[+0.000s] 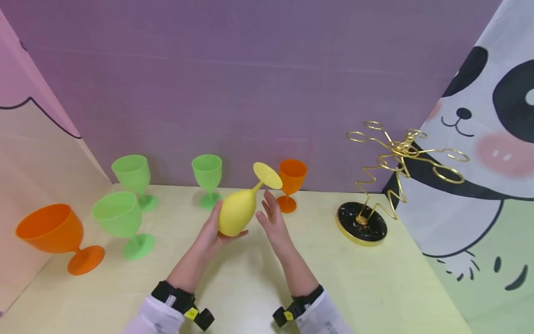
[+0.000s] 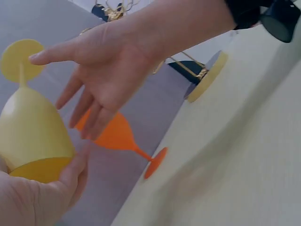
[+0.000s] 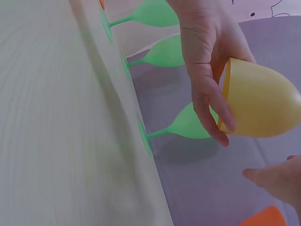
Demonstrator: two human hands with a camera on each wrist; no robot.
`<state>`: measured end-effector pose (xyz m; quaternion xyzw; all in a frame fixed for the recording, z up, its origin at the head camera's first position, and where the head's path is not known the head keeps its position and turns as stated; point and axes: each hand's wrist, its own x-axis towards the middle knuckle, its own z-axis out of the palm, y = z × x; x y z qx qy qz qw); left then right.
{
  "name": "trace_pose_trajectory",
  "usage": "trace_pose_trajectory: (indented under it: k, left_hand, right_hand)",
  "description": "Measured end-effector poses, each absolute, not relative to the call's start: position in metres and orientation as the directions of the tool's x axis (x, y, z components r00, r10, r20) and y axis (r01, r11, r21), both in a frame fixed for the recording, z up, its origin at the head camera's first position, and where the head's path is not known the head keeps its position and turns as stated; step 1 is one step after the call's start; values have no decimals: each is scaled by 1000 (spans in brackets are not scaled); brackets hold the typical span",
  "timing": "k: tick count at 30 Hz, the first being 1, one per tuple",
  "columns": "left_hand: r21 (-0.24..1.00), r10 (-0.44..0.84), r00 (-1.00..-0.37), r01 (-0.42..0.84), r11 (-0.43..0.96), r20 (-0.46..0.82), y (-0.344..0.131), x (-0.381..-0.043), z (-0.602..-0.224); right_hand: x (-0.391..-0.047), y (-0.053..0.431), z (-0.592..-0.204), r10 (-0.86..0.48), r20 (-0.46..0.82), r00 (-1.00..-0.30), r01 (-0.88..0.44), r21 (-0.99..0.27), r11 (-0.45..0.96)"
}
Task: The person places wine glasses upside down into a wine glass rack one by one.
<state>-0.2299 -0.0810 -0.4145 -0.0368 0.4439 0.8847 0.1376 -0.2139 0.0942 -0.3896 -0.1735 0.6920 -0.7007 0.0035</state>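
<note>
My left hand (image 1: pixel 210 232) grips a yellow plastic goblet (image 1: pixel 238 211) near its rim, above the table. The goblet is tipped upside down, its stem and round foot slanting up to the right. In the left wrist view, the left thumb and fingers lie around the rim of the yellow goblet (image 2: pixel 35 127). My right hand (image 1: pixel 275 227) is beside the stem, fingers spread and holding nothing. A small gap separates it from the goblet in the head view. Behind the right hand stands an orange goblet (image 1: pixel 293 178).
Green goblets stand back centre (image 1: pixel 207 171) and at the left, one behind (image 1: pixel 132 171) and one nearer (image 1: pixel 118 215). A larger-looking orange goblet (image 1: pixel 54 227) is far left. To the right is a gold wire rack (image 1: pixel 402 153) on a black round base (image 1: pixel 362 225). A purple backdrop (image 1: pixel 267 93) closes the back.
</note>
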Motion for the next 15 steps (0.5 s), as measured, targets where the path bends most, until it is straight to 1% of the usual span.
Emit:
trace_pose_trajectory:
  k: [2, 7, 10, 15]
  left_hand:
    - [736, 264, -944, -320, -597, -196, -80, -228, -417]
    - [687, 376, -905, -401, -606, -197, -79, -223, -422]
    - [672, 416, -884, -441, -594, -212, -79, -220, -423]
    - [660, 444, -863, -480, -578, -239, -76, -216, -425]
  right_hand:
    - [-215, 95, -388, -263, 237, -935, -235, -971, -41]
    - [-217, 100, -386, -305, 254, -918, -253, -966, -44]
    - [-220, 104, -388, -348, 275, -896, -274, -960, -52]
    - [-227, 109, -400, -419, 308, -854, -312, -948, -62]
